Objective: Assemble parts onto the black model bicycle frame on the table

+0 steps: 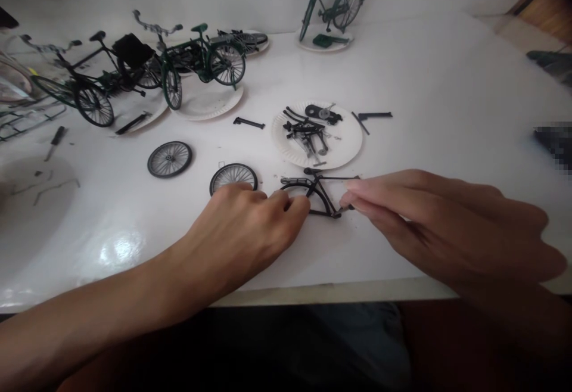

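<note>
A black model bicycle frame (322, 192), with saddle, rear rack and mudguard fitted, is held just above or on the white table near its front edge. My left hand (257, 216) is closed around the rear end of the frame; its fingertips are hidden behind the knuckles. At the front end, my right hand (424, 216) pinches the frame between thumb and fingers, covering the head tube. Whether a small part is also in that pinch cannot be made out. A loose spoked wheel (233, 176) lies right behind my left hand, partly covered by it.
Another wheel (170, 159) lies farther left. Beyond the frame, a paper plate (353, 148) carries small black and silver parts. Thin black pieces (375, 115) lie beside it. Several assembled model bicycles (203, 61) stand on plates behind. A small screwdriver (55, 142) is at left.
</note>
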Tool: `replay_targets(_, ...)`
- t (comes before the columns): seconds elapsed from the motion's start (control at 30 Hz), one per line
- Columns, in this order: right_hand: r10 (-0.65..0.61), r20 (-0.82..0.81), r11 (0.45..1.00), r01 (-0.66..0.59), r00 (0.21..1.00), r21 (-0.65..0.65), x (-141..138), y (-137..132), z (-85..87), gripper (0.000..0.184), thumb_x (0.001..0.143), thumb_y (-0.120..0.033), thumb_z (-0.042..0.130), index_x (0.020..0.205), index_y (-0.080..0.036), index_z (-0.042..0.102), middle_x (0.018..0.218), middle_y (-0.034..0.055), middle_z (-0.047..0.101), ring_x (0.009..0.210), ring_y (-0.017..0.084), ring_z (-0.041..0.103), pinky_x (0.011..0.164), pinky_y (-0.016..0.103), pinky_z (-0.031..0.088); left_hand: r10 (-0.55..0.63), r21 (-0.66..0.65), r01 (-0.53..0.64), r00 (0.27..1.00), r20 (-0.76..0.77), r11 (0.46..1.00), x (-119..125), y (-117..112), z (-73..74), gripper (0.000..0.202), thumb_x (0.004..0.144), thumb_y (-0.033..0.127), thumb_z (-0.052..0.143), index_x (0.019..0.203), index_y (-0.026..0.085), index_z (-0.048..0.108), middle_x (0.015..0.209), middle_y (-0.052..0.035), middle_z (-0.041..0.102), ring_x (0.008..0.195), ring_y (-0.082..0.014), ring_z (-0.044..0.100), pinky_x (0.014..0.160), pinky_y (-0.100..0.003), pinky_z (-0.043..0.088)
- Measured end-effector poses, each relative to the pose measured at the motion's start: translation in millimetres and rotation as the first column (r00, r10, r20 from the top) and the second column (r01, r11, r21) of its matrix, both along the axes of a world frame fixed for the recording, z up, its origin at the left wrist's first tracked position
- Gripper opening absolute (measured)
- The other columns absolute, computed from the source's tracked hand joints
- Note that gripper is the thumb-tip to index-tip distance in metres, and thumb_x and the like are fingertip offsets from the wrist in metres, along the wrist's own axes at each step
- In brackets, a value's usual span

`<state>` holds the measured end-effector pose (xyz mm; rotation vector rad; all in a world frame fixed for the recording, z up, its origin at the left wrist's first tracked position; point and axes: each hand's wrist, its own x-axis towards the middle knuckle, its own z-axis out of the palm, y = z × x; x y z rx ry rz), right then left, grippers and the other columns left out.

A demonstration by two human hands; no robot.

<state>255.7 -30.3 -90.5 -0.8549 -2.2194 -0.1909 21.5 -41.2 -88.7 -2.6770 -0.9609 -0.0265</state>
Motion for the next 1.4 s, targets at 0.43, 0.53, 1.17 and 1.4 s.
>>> replay_targets(0.43, 0.02, -0.059, 0.996, -0.015, 0.998, 0.084, 8.0, 0.5, -13.9, 0.022, 0.088, -0.017, 0.073, 0.109, -0.024, 0.075, 0.096, -0.0036, 0.08, 0.07, 0.014, 0.075, 0.067, 0.021, 0.064, 0.007, -0.071, -0.007, 1.0, 0.004, 0.997, 1.0, 0.1, 3.0, 0.026, 0.079, -0.005, 0.052, 0.089, 0.019, 0.052, 0.065, 0.0036, 0.055, 0.046, -0.0186, 0.049, 0.045, -0.032, 0.028)
replay_targets(0.53, 0.104, -0.054, 0.993, -0.1, 0.993, 0.062, 9.5, 0.2, -12.9, 0.027, 0.087, -0.015, 0.074, 0.114, -0.02, 0.074, 0.102, -0.0013, 0.079, 0.078, 0.015, 0.076, 0.071, 0.021, 0.064, 0.009, -0.075, -0.008, 1.0, 0.002, 0.997, 1.1, 0.5, 2.9, 0.025, 0.08, -0.005, 0.051, 0.09, 0.018, 0.052, 0.066, 0.0033, 0.055, 0.046, -0.0185, 0.049, 0.044, -0.033, 0.029)
replay_targets(1.17, 0.068, -0.05, 0.997, -0.069, 0.996, -0.024, 0.1, 0.0, -5.7, 0.024, 0.095, -0.014, 0.063, 0.118, -0.016, 0.071, 0.098, 0.0014, 0.081, 0.084, 0.013, 0.077, 0.079, 0.018, 0.061, -0.005, -0.025, 0.004, 1.0, -0.02, 1.0, -0.3, 0.3, 1.1, 0.025, 0.081, -0.003, 0.047, 0.089, 0.02, 0.046, 0.065, 0.004, 0.055, 0.047, -0.0159, 0.048, 0.046, -0.032, 0.028)
replay_targets(1.4, -0.026, -0.085, 1.0, 0.026, 0.996, -0.002, -4.9, 3.4, -6.5, 0.003, 0.093, -0.019, 0.069, 0.095, -0.019, 0.072, 0.088, -0.0031, 0.08, 0.074, 0.009, 0.075, 0.072, 0.013, 0.058, -0.009, -0.033, 0.008, 1.0, -0.013, 0.999, -0.7, 0.7, 0.2, 0.025, 0.081, -0.003, 0.049, 0.089, 0.021, 0.045, 0.066, 0.0046, 0.054, 0.047, -0.0169, 0.047, 0.046, -0.032, 0.025)
